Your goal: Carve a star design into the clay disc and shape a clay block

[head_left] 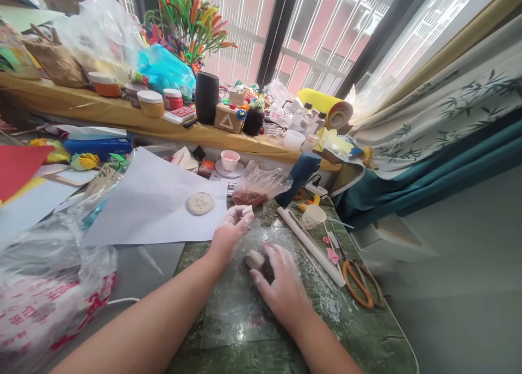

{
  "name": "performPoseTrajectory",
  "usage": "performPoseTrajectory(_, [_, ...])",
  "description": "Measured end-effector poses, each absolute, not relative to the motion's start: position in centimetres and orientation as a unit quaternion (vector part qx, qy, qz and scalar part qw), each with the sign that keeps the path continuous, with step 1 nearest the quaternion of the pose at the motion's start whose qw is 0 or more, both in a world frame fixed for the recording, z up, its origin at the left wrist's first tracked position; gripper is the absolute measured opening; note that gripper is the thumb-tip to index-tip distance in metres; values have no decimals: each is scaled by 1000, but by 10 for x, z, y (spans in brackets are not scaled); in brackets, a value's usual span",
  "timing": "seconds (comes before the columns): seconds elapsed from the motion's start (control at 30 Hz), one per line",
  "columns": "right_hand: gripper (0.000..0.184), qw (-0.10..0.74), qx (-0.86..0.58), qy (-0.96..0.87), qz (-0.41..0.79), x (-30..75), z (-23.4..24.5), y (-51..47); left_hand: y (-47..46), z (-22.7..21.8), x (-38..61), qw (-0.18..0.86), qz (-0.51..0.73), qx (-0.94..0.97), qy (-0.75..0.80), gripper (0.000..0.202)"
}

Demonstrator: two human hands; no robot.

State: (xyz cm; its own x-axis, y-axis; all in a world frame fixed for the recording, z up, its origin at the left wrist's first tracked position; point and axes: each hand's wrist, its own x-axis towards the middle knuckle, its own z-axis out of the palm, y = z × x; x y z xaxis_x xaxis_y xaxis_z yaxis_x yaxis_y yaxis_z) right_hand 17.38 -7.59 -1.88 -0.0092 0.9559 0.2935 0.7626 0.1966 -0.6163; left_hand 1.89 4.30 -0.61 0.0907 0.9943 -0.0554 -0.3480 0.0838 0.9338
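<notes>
My left hand (pixel 232 230), dusted with white, is closed with a small white piece of clay (pixel 247 211) pinched in its fingertips. Below it, my right hand (pixel 283 281) has its thumb and fingers apart, curved beside a rounded greyish-white lump of clay (pixel 254 260). The lump rests on a clear plastic sheet (pixel 228 314) on the table; whether a fingertip touches it I cannot tell. A round clay disc with a star marked on it (pixel 200 203) lies on white paper (pixel 142 200) to the left.
Right of my hands are a white rolling pin (pixel 312 246), a paper cup (pixel 314 216) and orange-handled scissors (pixel 359 287). A plastic bag with brownish contents (pixel 256 186) sits ahead. Jars (pixel 150 103) and a black cylinder (pixel 206 98) line the window ledge. A crumpled plastic bag (pixel 53 298) lies left.
</notes>
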Motion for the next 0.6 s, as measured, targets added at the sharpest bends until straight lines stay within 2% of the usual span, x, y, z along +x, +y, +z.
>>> performPoseTrajectory(0.1, [43,294,-599,-727,161,168,-21,-71,42,-4,20,617,541,406,402,42])
performPoseTrajectory(0.17, [41,319,-586,-722,182,167,-22,-71,42,-4,19,616,543,407,400,43])
performPoseTrajectory(0.27, [47,437,-604,-611,268,167,-17,-73,42,-5,19,616,544,409,397,44])
performPoseTrajectory(0.33, [47,531,-603,-460,377,166,-11,-75,43,-6,19,615,544,410,398,45])
performPoseTrajectory(0.4, [39,585,-552,-301,512,167,-3,-76,43,-7,18,612,543,414,399,44])
performPoseTrajectory(0.5, [35,580,-459,-139,658,170,3,-74,43,-5,18,608,543,419,399,43])
performPoseTrajectory(0.6, [26,554,-472,-105,678,177,14,-71,42,-3,19,609,545,414,401,42])
